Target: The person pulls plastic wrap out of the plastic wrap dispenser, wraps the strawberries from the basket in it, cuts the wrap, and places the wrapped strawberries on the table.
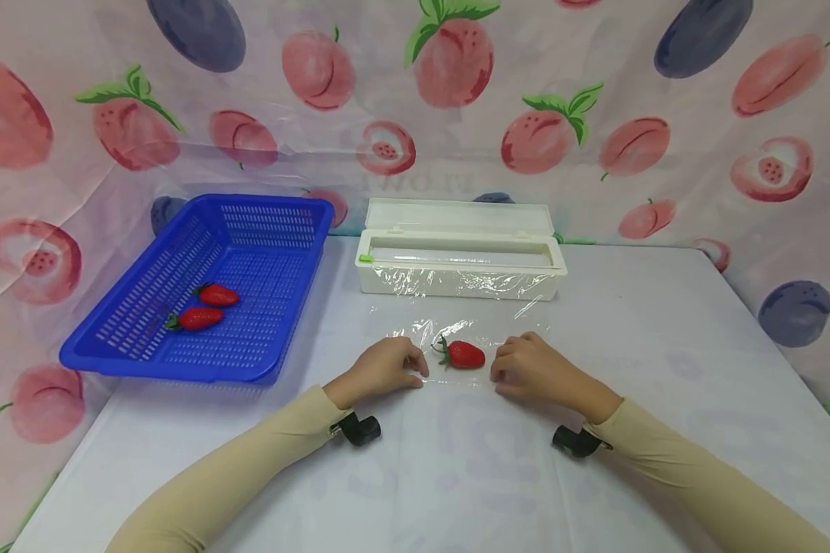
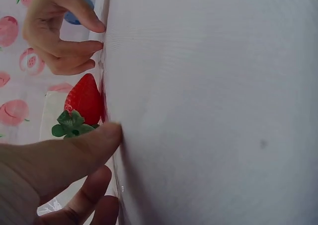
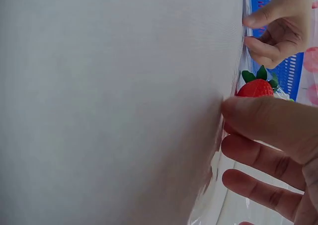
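A red strawberry [image 1: 466,355] with a green leafy top lies on a sheet of clear plastic wrap [image 1: 473,324] on the white table. Just left of it, my left hand [image 1: 390,365] rests its thumb and fingertips at the near corner of the wrap. To the right, my right hand [image 1: 539,371] has its fingertips down at the opposite near corner. Both wrist views show a small gap between thumb and index finger on the other hand. From the left wrist, the strawberry [image 2: 84,100] appears between the two hands.
Behind the strawberry stands a white wrap dispenser box [image 1: 456,286], lid raised, with the film drawn over its front and a green slider [image 1: 366,258] at its left end. A blue plastic basket [image 1: 287,307] on the left holds two strawberries [image 1: 200,318]. Fruit-printed cloth [image 1: 449,130] hangs behind.
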A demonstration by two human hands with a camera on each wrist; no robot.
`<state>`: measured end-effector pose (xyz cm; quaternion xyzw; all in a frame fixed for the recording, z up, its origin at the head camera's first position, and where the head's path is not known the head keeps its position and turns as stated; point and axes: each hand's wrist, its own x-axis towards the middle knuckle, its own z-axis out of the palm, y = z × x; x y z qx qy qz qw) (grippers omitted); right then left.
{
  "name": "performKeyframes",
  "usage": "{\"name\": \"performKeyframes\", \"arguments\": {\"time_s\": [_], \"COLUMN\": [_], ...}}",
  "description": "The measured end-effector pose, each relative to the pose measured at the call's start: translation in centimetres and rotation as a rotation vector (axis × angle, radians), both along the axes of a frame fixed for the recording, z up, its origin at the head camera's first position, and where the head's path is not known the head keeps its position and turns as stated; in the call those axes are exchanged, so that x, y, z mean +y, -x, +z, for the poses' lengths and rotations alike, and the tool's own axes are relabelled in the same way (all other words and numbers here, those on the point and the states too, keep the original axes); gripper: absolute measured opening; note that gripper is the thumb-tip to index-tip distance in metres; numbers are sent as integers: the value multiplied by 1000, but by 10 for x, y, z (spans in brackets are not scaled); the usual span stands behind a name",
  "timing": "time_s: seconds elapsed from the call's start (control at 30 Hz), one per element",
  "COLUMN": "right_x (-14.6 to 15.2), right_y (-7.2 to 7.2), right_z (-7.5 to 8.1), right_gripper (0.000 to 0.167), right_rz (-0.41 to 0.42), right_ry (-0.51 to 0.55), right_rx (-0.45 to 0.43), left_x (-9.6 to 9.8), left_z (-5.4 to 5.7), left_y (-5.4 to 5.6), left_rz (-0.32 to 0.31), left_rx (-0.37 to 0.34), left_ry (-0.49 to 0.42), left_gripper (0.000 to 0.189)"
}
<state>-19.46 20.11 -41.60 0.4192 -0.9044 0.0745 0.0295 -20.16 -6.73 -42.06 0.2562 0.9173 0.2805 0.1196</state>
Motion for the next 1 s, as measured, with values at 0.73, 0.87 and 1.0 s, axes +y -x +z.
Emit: {"name": "performKeyframes", "arguments": {"time_s": [0.73,0.87,1.0], "right_x": [-4,-3,-2], "right_y": [9,14,19], "right_z": [1,6,9], "right_gripper": [9,9,10], "right_rz": [-85,-113,-119], "right_ry": [19,44,59], "right_rx": [34,-7,-23], "left_x": [-1,1,2], "left_z": [3,5,6], "left_y": [3,6,8], "left_rz": [25,53,91], "left_rx": [-1,-17,-21], "left_ry": [-62,-91,-104], "left_gripper": [8,7,7]}}
